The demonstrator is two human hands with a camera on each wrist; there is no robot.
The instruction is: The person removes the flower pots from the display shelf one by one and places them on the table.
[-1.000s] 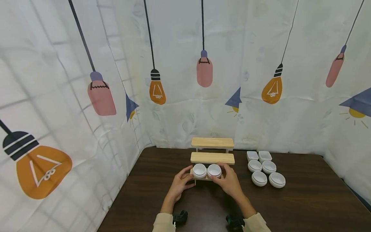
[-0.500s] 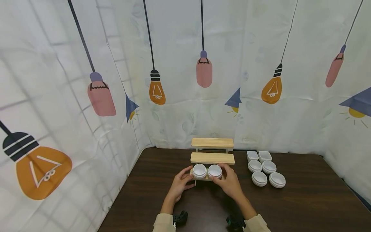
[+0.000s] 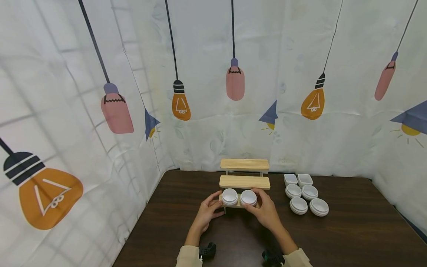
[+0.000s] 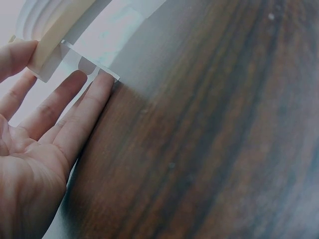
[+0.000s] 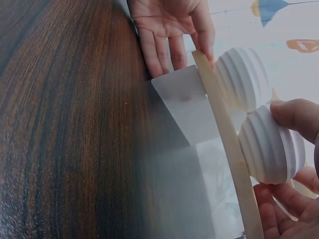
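Note:
A three-step wooden display stand (image 3: 244,181) with clear supports stands on the dark table. On its lowest step sit two white round ribbed bowls, the left bowl (image 3: 229,197) and the right bowl (image 3: 248,198). My right hand (image 3: 265,211) grips the right bowl, its thumb on the near side in the right wrist view. My left hand (image 3: 205,215) holds the left end of the lowest step, with lower fingers against the clear support (image 4: 92,57). Whether each bowl is one ribbed piece or a stack, I cannot tell.
To the right of the stand are several white round dishes (image 3: 298,205) and two square white dishes, a square dish (image 3: 305,180) being the rightmost. The dark wooden table (image 3: 360,222) runs back to a patterned cloth (image 3: 207,141).
The right bowl has slid slightly to the right along the lowest step with my right hand, widening the gap between the two bowls. My left hand has stayed in place.

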